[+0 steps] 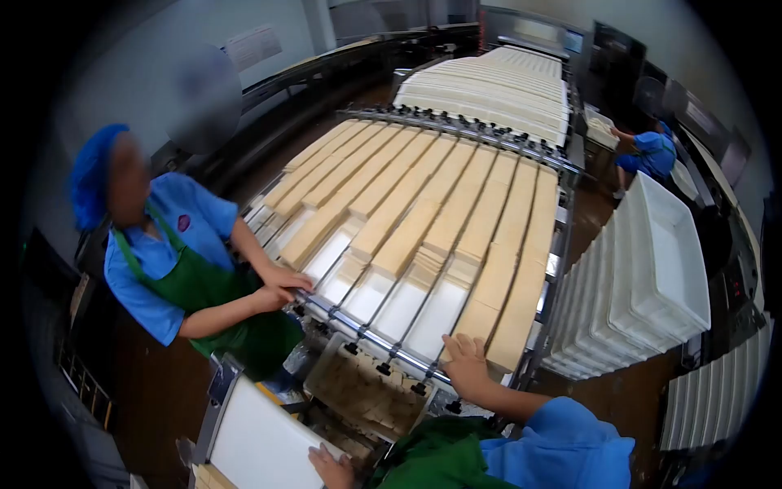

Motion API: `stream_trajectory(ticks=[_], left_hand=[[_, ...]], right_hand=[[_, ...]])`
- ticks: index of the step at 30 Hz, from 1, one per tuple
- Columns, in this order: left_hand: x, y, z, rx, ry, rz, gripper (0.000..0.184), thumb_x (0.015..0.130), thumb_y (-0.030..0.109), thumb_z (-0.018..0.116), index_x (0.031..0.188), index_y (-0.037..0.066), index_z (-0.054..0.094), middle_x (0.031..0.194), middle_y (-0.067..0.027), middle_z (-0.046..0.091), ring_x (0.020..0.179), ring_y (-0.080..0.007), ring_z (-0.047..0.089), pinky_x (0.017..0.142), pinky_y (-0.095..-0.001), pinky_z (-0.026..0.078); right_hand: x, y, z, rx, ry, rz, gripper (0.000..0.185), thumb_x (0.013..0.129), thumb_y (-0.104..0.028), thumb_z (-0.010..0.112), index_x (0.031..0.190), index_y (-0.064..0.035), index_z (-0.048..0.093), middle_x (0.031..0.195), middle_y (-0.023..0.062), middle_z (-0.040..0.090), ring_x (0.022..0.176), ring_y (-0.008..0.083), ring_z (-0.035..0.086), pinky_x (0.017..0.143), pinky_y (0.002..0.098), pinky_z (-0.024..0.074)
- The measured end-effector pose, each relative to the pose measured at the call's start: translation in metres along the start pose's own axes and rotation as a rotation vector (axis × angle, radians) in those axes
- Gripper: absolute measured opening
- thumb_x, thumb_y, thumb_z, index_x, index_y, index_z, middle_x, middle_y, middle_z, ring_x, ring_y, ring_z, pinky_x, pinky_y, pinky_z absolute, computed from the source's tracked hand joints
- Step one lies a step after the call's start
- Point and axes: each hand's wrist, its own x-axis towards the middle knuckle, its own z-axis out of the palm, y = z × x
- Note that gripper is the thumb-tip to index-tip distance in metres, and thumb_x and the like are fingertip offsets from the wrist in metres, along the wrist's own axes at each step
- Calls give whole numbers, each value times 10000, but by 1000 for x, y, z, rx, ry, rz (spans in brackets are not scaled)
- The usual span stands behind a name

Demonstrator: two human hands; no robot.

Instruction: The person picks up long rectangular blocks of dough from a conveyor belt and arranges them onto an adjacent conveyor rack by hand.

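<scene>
Long rows of pale yellow sheet stacks point(407, 196) lie side by side in the lanes of a white conveyor point(375, 292). My right hand point(466, 364) rests with spread fingers on the near end of one row, close to the conveyor's metal front bar point(366, 332). At the bottom, my left hand point(332, 466) lies open on the right edge of a white board point(259, 436). Some sheets point(430, 262) lean loosely at the ends of the middle rows.
A co-worker point(175, 253) stands at left, hands on the conveyor's edge. Below the bar, a bin point(366, 387) holds scraps. Stacked white trays point(635, 269) stand at right. Farther back, another person point(652, 153) is beside a filled tray point(601, 129).
</scene>
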Motion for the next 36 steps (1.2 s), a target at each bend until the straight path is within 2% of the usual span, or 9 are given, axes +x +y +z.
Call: stream_trajectory(ticks=[1, 2, 7, 11, 17, 20, 23, 31, 36], left_hand=[[-5, -5, -1, -89, -25, 35, 366, 843, 228, 580, 1158, 42, 581, 1177, -194, 573, 1101, -359, 520, 979, -407, 403], [-2, 5, -14, -286, -308, -138, 705, 769, 234, 675, 1347, -24, 364, 1384, -351, 285, 1301, -495, 257, 1077, -510, 245], [11, 23, -46, -393, -254, -149, 621, 748, 181, 663, 1299, 14, 429, 1360, -299, 371, 1274, -450, 342, 1039, -487, 320], [0, 14, -56, -653, -114, -271, 558, 813, 168, 618, 1305, -6, 422, 1366, -280, 375, 1259, -440, 365, 1056, -444, 315], [-46, -60, -61, -429, 268, -719, 507, 811, 149, 629, 1237, -53, 444, 1241, -276, 450, 1184, -437, 404, 1030, -492, 303], [-98, -132, -68, -103, 206, -1221, 721, 761, 278, 717, 1293, -55, 363, 1319, -316, 326, 1214, -465, 314, 1033, -500, 287], [-114, -170, -86, -157, 196, -1404, 788, 725, 282, 753, 1302, -54, 333, 1345, -309, 293, 1197, -456, 332, 1025, -484, 309], [-133, -215, -87, -340, 103, -1283, 803, 692, 292, 785, 1261, -43, 329, 1173, -257, 393, 1084, -435, 437, 912, -465, 419], [-127, -219, -90, -306, -64, -1245, 782, 684, 351, 785, 1186, -51, 340, 1098, -220, 433, 954, -392, 539, 719, -426, 524]], right_hand=[[1, -3, 3, 5, -3, -30, 157, 748, -220, 603, 796, -136, 727, 1387, 133, 430, 1277, 329, 359, 1052, 563, 173], [6, -7, 3, -14, -12, -17, 167, 735, -197, 591, 795, -109, 720, 1363, 134, 450, 1265, 343, 370, 1047, 563, 192], [33, -64, -26, 250, -50, -100, 243, 759, -191, 574, 941, -65, 675, 1316, 161, 482, 1254, 346, 386, 1032, 593, 191], [43, -129, 4, 374, -64, -360, 272, 797, -223, 575, 1004, -64, 649, 1304, 165, 484, 1249, 344, 383, 1035, 587, 173], [49, -240, 56, 493, -196, -613, 383, 850, -311, 576, 1101, -24, 607, 1319, 199, 466, 1248, 361, 371, 1043, 551, 173], [52, -326, 99, 456, -250, -783, 504, 808, -356, 622, 1165, -3, 573, 1342, 235, 427, 1272, 382, 332, 1043, 505, 219], [49, -398, 125, 426, -289, -857, 578, 805, -364, 625, 1228, 15, 519, 1367, 234, 398, 1289, 374, 308, 1046, 492, 227], [32, -595, 167, 316, -350, -899, 742, 846, -453, 564, 1382, 10, 344, 1441, 205, 313, 1303, 343, 299, 1050, 471, 245], [32, -690, 152, 225, -482, -848, 711, 888, -526, 454, 1450, -123, 289, 1527, 170, 159, 1302, 326, 322, 1028, 449, 302]])
